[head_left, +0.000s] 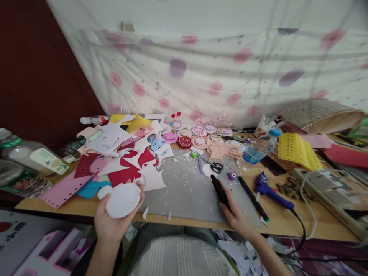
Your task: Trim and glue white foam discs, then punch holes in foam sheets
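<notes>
My left hand [116, 214] is closed around a white disc-shaped cutout [124, 200] with smaller round pieces at its upper edge, held over the table's front left. On the right, my right hand [236, 214] grips a thick black marker [220, 193] above the grey cutting mat [184, 195]. Just beyond the marker's tip lie a white paper circle [209, 171] and black-handled scissors [216, 167]. A long black pen with a green end [253, 199] rests right of my right hand. Red and white paper scraps [152, 176] spread past my left hand.
Decorated round pieces [199, 130] line the back. Plastic bottles [43, 157] stand at the left edge, and a water bottle [254, 153] right of the mat. A blue glue gun [271, 191] with a cable and a power strip [330, 203] occupy the right.
</notes>
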Demonstrator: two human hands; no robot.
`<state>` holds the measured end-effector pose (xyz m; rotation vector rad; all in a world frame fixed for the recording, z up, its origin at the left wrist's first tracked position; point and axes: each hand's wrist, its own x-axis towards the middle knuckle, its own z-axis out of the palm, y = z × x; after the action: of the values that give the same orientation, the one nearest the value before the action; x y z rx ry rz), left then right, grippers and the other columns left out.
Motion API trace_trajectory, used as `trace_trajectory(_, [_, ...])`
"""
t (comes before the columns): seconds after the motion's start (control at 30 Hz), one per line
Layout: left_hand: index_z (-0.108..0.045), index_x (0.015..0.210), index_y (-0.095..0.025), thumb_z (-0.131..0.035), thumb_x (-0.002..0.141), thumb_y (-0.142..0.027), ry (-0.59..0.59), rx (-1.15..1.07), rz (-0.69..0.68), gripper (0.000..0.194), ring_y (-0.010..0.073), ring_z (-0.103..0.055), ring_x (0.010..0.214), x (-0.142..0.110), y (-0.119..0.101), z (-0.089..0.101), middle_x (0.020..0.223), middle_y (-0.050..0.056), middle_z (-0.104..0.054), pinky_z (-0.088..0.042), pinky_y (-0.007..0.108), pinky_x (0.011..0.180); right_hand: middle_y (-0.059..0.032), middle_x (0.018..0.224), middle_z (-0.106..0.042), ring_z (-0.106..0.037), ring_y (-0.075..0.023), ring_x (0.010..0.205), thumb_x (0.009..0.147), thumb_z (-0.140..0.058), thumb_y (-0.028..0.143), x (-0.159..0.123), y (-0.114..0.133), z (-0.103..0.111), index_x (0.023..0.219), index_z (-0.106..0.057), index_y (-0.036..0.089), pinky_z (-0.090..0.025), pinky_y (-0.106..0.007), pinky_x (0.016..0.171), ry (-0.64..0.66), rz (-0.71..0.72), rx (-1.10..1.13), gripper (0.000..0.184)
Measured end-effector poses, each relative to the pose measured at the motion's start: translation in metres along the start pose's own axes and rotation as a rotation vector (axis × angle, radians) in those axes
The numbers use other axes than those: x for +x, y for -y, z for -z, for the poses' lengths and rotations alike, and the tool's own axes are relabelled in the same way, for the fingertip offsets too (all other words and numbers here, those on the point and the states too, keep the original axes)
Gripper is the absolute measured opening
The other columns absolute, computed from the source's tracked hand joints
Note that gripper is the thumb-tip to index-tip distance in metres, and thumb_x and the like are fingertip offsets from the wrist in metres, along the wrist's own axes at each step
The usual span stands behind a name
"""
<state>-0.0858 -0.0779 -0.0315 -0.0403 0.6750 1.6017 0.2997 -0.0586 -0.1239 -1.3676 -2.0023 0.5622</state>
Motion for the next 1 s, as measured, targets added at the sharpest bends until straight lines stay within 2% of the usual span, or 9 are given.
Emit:
trace_trajectory(0.1, [-0.059, 0.124, -0.013, -0.058, 0.075, -0.027, -0.067, 0.001, -0.005, 0.051, 0.0383, -0.061, 0.113, -0.002, -0.005, 0.001, 0.12, 0.021, -0.066, -0.056, 0.052, 0.083, -0.0125, 0.144, -0.044, -0.04, -0.0324, 0.134, 0.094, -0.041, 0.026, 0.012, -0.001, 0.011, 0.149, -0.023, 0.03, -0.035, -0.057, 0.108, -0.127, 0.021, -0.257, 0.058])
trace_trajectory(0.2, [-0.066, 0.114, -0.015, -0.058, 0.075, -0.03, -0.078, 0.045, 0.0, 0.042, 0.0391, -0.063, 0.109, 0.003, -0.006, 0.002, 0.115, 0.019, -0.069, -0.055, 0.056, 0.085, -0.0151, 0.144, -0.043, -0.04, -0.0325, 0.133, 0.093, -0.045, 0.027, 0.031, 0.018, 0.011, 0.147, -0.028, 0.025, -0.034, -0.057, 0.108, -0.224, 0.042, -0.336, 0.057])
trace_trajectory(0.23, [-0.068, 0.111, -0.014, -0.058, 0.076, -0.029, -0.067, 0.093, 0.035, 0.04, 0.0402, -0.063, 0.109, 0.005, -0.006, 0.002, 0.114, 0.02, -0.069, -0.054, 0.057, 0.086, -0.0149, 0.145, -0.041, -0.039, -0.0298, 0.135, 0.094, -0.043, 0.025, 0.04, 0.027, 0.007, 0.148, -0.026, 0.024, -0.034, -0.054, 0.109, -0.192, 0.077, -0.284, 0.056])
trace_trajectory(0.33, [-0.07, 0.106, -0.007, -0.055, 0.079, -0.021, -0.033, 0.321, 0.183, 0.034, 0.0409, -0.064, 0.108, 0.012, -0.005, 0.001, 0.109, 0.024, -0.071, -0.052, 0.058, 0.09, -0.0143, 0.151, -0.034, -0.032, -0.0245, 0.14, 0.095, -0.04, 0.022, 0.076, 0.053, -0.014, 0.146, -0.03, 0.022, -0.033, -0.046, 0.113, 0.111, 0.193, -0.144, 0.051])
trace_trajectory(0.4, [-0.07, 0.106, -0.007, -0.053, 0.081, -0.018, -0.035, 0.423, 0.234, 0.032, 0.04, -0.064, 0.107, 0.012, -0.008, 0.0, 0.107, 0.023, -0.071, -0.05, 0.058, 0.093, -0.0169, 0.151, -0.033, -0.032, -0.0254, 0.14, 0.094, -0.04, 0.02, 0.104, 0.065, -0.031, 0.142, -0.035, 0.017, -0.031, -0.047, 0.113, 0.179, 0.208, -0.112, 0.049])
trace_trajectory(0.63, [-0.058, 0.127, -0.013, -0.048, 0.082, -0.015, -0.234, 0.392, 0.045, 0.046, 0.0371, -0.067, 0.104, 0.002, -0.032, 0.006, 0.105, 0.019, -0.073, -0.052, 0.06, 0.089, -0.0164, 0.124, -0.057, -0.053, -0.0229, 0.117, 0.087, -0.051, 0.019, 0.174, 0.114, -0.097, 0.125, -0.052, 0.011, -0.041, -0.037, 0.101, 0.356, 0.163, -0.033, 0.039])
trace_trajectory(0.77, [-0.054, 0.129, -0.008, -0.049, 0.081, -0.016, -0.227, 0.395, 0.028, 0.048, 0.0384, -0.067, 0.103, 0.007, -0.028, 0.009, 0.105, 0.022, -0.072, -0.052, 0.061, 0.088, -0.0184, 0.11, -0.063, -0.058, -0.0276, 0.106, 0.087, -0.056, 0.025, 0.197, 0.137, -0.127, 0.108, -0.059, 0.011, -0.042, -0.042, 0.093, 0.414, 0.064, -0.031, 0.026])
trace_trajectory(0.9, [-0.06, 0.119, -0.007, -0.052, 0.08, -0.017, -0.192, 0.372, 0.02, 0.041, 0.0395, -0.065, 0.106, 0.016, -0.021, 0.007, 0.108, 0.023, -0.071, -0.052, 0.058, 0.09, -0.0163, 0.101, -0.067, -0.06, -0.0306, 0.098, 0.071, -0.076, 0.03, 0.208, 0.133, -0.133, 0.105, -0.061, 0.012, -0.042, -0.046, 0.092, 0.488, -0.027, 0.005, 0.042])
trace_trajectory(1.0, [-0.066, 0.109, -0.01, -0.052, 0.08, -0.016, -0.172, 0.346, 0.035, 0.033, 0.0376, -0.065, 0.108, 0.02, -0.018, 0.003, 0.109, 0.02, -0.072, -0.053, 0.056, 0.09, -0.011, 0.095, -0.07, -0.064, -0.0241, 0.082, 0.066, -0.08, 0.032, 0.202, 0.124, -0.123, 0.102, -0.063, 0.015, -0.05, -0.036, 0.073, 0.582, -0.069, 0.114, 0.044])
